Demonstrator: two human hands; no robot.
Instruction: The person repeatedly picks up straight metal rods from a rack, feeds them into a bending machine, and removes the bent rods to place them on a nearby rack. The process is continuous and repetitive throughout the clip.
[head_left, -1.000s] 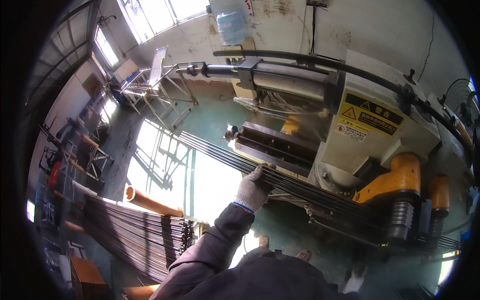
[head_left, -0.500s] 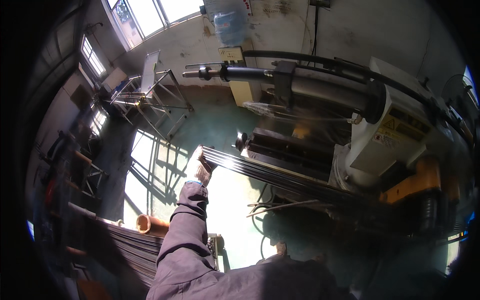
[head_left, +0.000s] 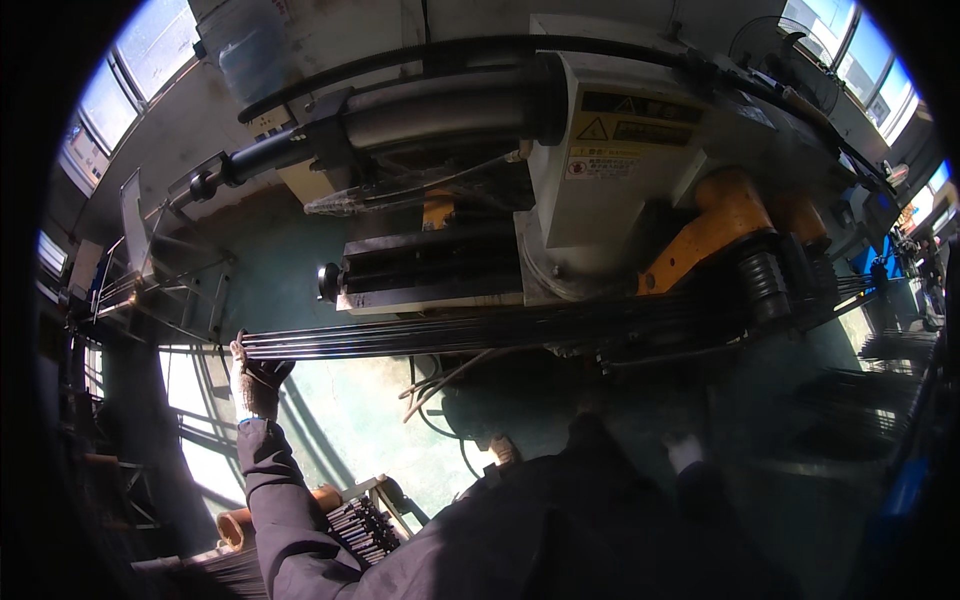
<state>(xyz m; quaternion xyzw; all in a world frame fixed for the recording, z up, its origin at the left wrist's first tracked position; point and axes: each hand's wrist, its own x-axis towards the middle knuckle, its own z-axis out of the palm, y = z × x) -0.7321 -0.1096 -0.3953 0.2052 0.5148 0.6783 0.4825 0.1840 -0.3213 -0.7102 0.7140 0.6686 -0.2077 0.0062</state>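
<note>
My left hand [head_left: 258, 380], in a pale work glove with dark fingers, is closed on the left ends of several long, thin metal rods [head_left: 400, 338]. The rods run almost level to the right, along the front of a large bending machine [head_left: 600, 190], and their far part is lost in shadow near its orange arm [head_left: 700, 235]. Low on the right, beside my body, hangs my right hand [head_left: 685, 452], in a pale glove. It is dim and blurred, so its fingers do not show clearly, and it is apart from the rods.
A black hydraulic cylinder [head_left: 440, 115] reaches left above the machine's dark bed [head_left: 430, 270]. Hoses [head_left: 440, 390] lie on the green floor. An orange-brown tube [head_left: 235, 528] and stacked rod ends [head_left: 362, 530] are at lower left; more rods [head_left: 870, 400] lie at right. A metal frame stand [head_left: 150, 280] is far left.
The view has swung to the right, bringing more of the machine into sight. The rods now lie nearly level across it, still in my left hand. My right hand has come into view.
</note>
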